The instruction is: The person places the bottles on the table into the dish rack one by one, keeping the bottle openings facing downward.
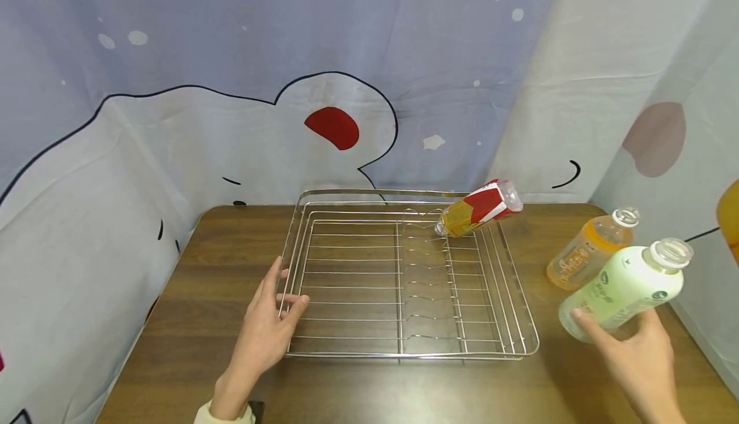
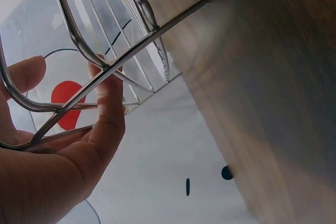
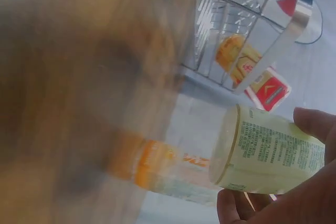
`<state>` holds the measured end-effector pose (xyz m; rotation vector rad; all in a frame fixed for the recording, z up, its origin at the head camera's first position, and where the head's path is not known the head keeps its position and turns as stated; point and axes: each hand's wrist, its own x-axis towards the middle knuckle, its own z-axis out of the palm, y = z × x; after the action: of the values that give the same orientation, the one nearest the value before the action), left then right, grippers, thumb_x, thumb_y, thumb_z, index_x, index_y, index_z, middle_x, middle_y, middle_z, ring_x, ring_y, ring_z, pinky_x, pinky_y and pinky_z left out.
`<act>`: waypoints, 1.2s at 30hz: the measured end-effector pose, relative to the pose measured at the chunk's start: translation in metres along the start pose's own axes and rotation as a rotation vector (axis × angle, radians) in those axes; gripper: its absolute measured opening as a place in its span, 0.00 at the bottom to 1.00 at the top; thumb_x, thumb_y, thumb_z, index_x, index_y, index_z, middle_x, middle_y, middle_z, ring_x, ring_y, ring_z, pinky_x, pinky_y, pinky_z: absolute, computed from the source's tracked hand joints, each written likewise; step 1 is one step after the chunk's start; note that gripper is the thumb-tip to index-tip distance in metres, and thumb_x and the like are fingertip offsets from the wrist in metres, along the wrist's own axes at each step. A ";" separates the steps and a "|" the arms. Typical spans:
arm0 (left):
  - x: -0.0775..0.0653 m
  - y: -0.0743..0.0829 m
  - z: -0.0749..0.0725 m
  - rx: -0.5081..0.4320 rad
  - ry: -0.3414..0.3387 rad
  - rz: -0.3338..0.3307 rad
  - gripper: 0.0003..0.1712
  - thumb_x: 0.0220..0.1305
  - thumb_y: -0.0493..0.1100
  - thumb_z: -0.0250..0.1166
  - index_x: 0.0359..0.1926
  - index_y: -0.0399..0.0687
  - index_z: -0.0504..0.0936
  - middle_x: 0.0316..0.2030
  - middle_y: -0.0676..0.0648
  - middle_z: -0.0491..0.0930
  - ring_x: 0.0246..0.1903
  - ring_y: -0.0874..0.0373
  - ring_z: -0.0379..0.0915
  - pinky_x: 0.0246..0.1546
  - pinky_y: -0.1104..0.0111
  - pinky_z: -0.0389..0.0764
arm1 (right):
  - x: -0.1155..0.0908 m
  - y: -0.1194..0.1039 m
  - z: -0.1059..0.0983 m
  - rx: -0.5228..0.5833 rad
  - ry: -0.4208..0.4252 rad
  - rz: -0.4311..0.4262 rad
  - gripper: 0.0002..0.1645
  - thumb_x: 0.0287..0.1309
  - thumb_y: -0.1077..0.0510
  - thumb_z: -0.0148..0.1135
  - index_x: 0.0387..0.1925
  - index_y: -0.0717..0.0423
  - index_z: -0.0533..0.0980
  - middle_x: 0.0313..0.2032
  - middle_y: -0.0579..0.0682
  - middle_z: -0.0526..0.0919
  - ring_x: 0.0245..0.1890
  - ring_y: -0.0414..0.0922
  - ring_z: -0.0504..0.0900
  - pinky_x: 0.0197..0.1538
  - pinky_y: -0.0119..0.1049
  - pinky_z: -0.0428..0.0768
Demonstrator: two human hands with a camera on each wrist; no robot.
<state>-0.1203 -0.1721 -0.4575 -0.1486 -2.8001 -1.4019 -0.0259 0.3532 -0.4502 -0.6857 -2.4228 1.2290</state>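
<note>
My left hand (image 1: 268, 328) grips the left side of a silver wire rack (image 1: 404, 355), thumb inside the rim and fingers outside. In the left wrist view the fingers (image 2: 109, 108) curl around the metal rods. At the right, my right hand (image 1: 641, 353) holds a pale green plastic bottle (image 1: 626, 289) with an uncapped mouth. The bottle leans to the right, and its base (image 3: 226, 148) is off the table in the right wrist view. A clear bottle with a red and yellow label (image 1: 479, 209) lies tilted in the rack's back right corner, neck down to the left.
An orange-labelled clear bottle (image 1: 586, 254) stands on the wooden table (image 1: 231, 244) just behind the green one. Wavy wires run down the rack's middle right. A patterned curtain (image 1: 439, 90) encloses the table's back and sides.
</note>
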 end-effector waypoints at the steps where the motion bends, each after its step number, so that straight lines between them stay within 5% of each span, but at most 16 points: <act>1: 0.000 0.000 0.000 0.001 -0.001 -0.003 0.51 0.82 0.44 0.68 0.91 0.46 0.45 0.80 0.35 0.64 0.58 0.44 0.86 0.44 0.65 0.86 | 0.000 -0.004 0.000 -0.018 0.000 -0.022 0.44 0.66 0.49 0.81 0.76 0.48 0.69 0.66 0.41 0.76 0.80 0.59 0.63 0.86 0.59 0.51; 5: -0.001 0.000 -0.001 0.006 -0.005 -0.018 0.51 0.82 0.45 0.68 0.91 0.48 0.45 0.81 0.35 0.64 0.56 0.44 0.87 0.44 0.64 0.86 | 0.001 -0.021 -0.001 -0.066 -0.025 -0.091 0.54 0.65 0.49 0.82 0.83 0.53 0.62 0.76 0.64 0.71 0.80 0.68 0.62 0.82 0.70 0.54; 8: -0.001 0.000 -0.001 0.008 -0.007 -0.024 0.51 0.82 0.44 0.68 0.91 0.48 0.45 0.81 0.36 0.64 0.55 0.44 0.87 0.43 0.64 0.86 | 0.004 -0.034 -0.001 -0.095 -0.057 -0.130 0.56 0.65 0.48 0.82 0.84 0.54 0.60 0.77 0.71 0.70 0.78 0.73 0.63 0.77 0.77 0.57; 13: -0.001 0.001 -0.001 0.004 -0.006 -0.022 0.51 0.82 0.44 0.68 0.91 0.47 0.45 0.81 0.35 0.64 0.54 0.44 0.87 0.43 0.64 0.86 | 0.008 -0.055 0.003 -0.131 -0.074 -0.198 0.50 0.63 0.47 0.83 0.78 0.57 0.67 0.72 0.71 0.75 0.71 0.74 0.71 0.67 0.78 0.67; 18: -0.001 0.001 0.000 0.006 -0.009 -0.012 0.51 0.82 0.44 0.68 0.91 0.46 0.46 0.81 0.34 0.64 0.54 0.45 0.87 0.43 0.65 0.86 | 0.016 -0.070 0.006 -0.183 -0.045 -0.298 0.47 0.60 0.49 0.85 0.74 0.57 0.73 0.65 0.68 0.82 0.63 0.70 0.78 0.56 0.62 0.71; 25: -0.001 0.002 -0.001 0.005 -0.008 -0.011 0.51 0.82 0.44 0.68 0.91 0.46 0.46 0.80 0.34 0.65 0.55 0.45 0.87 0.43 0.66 0.86 | 0.034 -0.090 0.006 -0.231 0.009 -0.547 0.46 0.45 0.60 0.91 0.67 0.61 0.81 0.60 0.62 0.83 0.51 0.45 0.75 0.46 0.37 0.66; 36: -0.001 0.001 -0.001 -0.001 -0.005 -0.013 0.51 0.82 0.45 0.68 0.91 0.47 0.46 0.80 0.35 0.65 0.53 0.46 0.87 0.41 0.66 0.86 | 0.058 -0.110 0.002 -0.354 -0.087 -0.728 0.51 0.40 0.63 0.90 0.70 0.54 0.81 0.60 0.58 0.84 0.49 0.54 0.79 0.43 0.46 0.70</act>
<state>-0.1192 -0.1729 -0.4560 -0.1342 -2.8092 -1.4075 -0.1034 0.3283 -0.3566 0.1914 -2.6117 0.5510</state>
